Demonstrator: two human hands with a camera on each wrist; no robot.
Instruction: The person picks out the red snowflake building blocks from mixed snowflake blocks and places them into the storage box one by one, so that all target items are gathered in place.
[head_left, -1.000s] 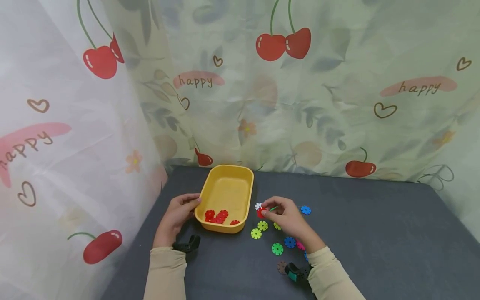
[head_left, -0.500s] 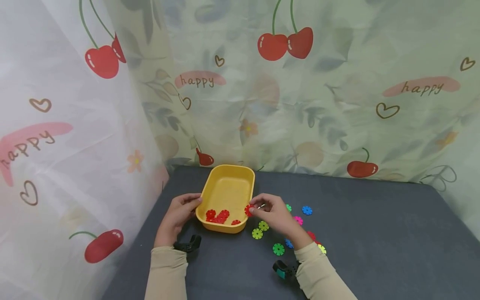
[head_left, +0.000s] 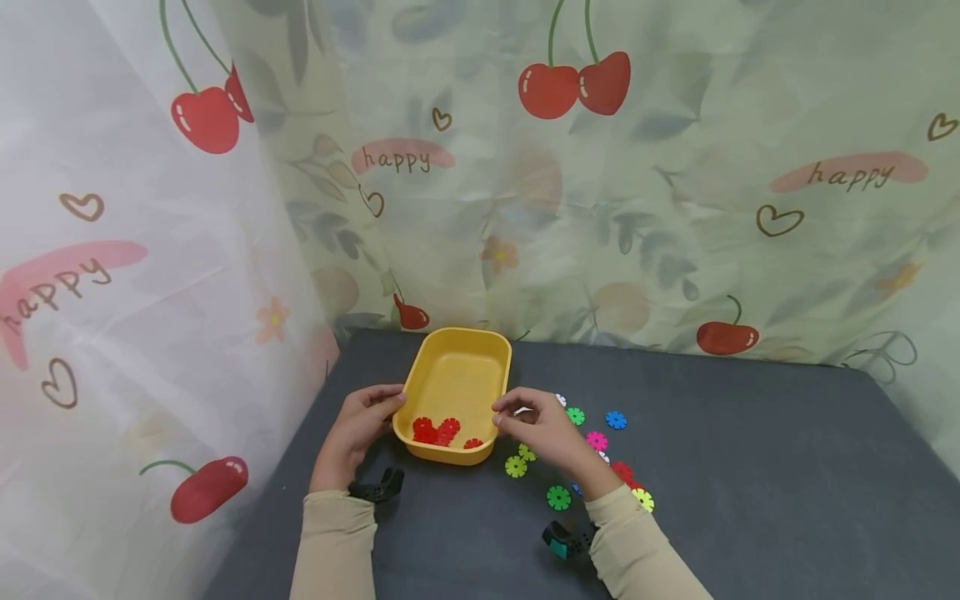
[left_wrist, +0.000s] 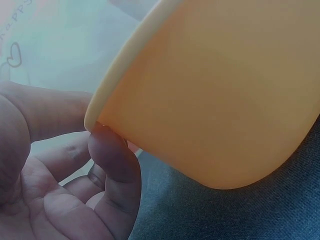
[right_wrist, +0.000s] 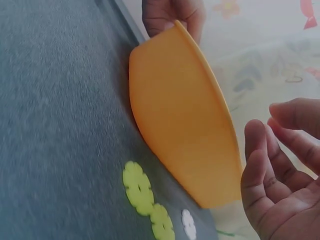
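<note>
A yellow plastic bin [head_left: 459, 375] stands on the dark table, with several red notched discs [head_left: 425, 431] gathered at its near end. My left hand [head_left: 354, 433] grips the bin's left rim; the left wrist view shows the rim [left_wrist: 131, 52] pinched between thumb and fingers. Over by the right rim, my right hand [head_left: 546, 429] has its fingertips above the edge. In the right wrist view, this hand [right_wrist: 277, 185] holds nothing, its thumb and fingers bent loosely with a gap between. Two yellow-green discs [head_left: 515, 467] lie below it on the table.
Right of the bin lie loose notched discs: a green disc [head_left: 558, 498], a blue disc [head_left: 616, 420], a pink disc [head_left: 597, 441], red discs [head_left: 622, 472] and a yellow disc [head_left: 642, 499]. The right forearm overlaps part of this group. A printed curtain [head_left: 645, 250] rises behind the table.
My right hand moved left to the bin's rim with a red disc and has let it go; the red discs inside bunch more at the left. The left hand keeps its hold.
</note>
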